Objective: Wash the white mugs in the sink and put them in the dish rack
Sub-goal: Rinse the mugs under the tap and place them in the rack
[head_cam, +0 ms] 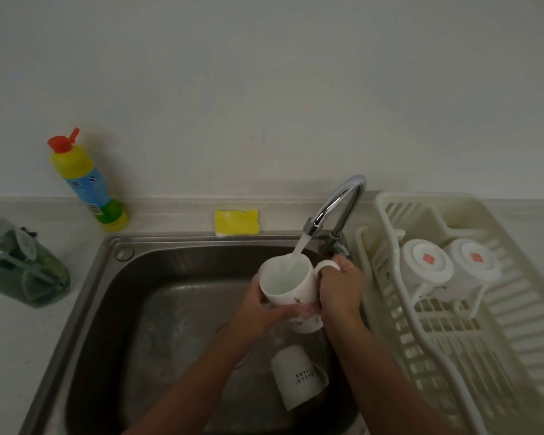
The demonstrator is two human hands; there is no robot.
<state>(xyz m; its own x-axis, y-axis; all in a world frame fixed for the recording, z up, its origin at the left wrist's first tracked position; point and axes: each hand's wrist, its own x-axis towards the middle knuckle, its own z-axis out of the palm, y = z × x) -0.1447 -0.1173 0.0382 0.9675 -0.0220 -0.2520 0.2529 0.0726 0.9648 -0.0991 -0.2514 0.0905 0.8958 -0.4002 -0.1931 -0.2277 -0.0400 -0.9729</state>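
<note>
1. Your left hand [264,312] and right hand [339,287] hide the lower wall of the held mug [285,282]
2. Print on the sink mug [296,378] is too small to read
3. The dish rack [515,334] runs off the right edge
4. The green container [22,265], perhaps a bottle, is blurred

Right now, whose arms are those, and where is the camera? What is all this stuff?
Those are a person's two arms. The camera sits on their head and looks down, so you see what they see. The left hand and right hand both hold a white mug under the tap, and water runs into it. Below, a second mug lies on its side in the sink. On the right, two mugs sit upside down in the rack. Behind the sink are a sponge and a yellow bottle.
</note>
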